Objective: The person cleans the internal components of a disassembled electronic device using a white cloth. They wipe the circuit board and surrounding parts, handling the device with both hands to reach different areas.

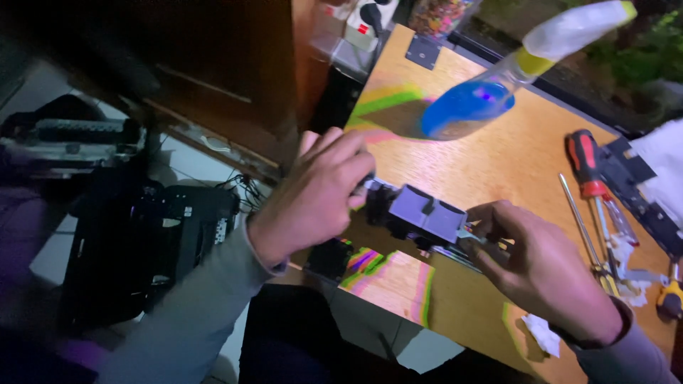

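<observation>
Two screwdrivers, spray bottle on table; left hand, right hand pinching grey part ends between them.

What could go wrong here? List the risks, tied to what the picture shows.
1. The grey and black part is held over the table edge by the left hand and right hand; if either grip slips, it could drop to the floor.
2. The spray bottle of blue liquid lies tilted just behind the part; a bump might knock it or leak liquid onto the wooden table.
3. The red-handled screwdriver lies close to the right hand and could be swept off.
</observation>
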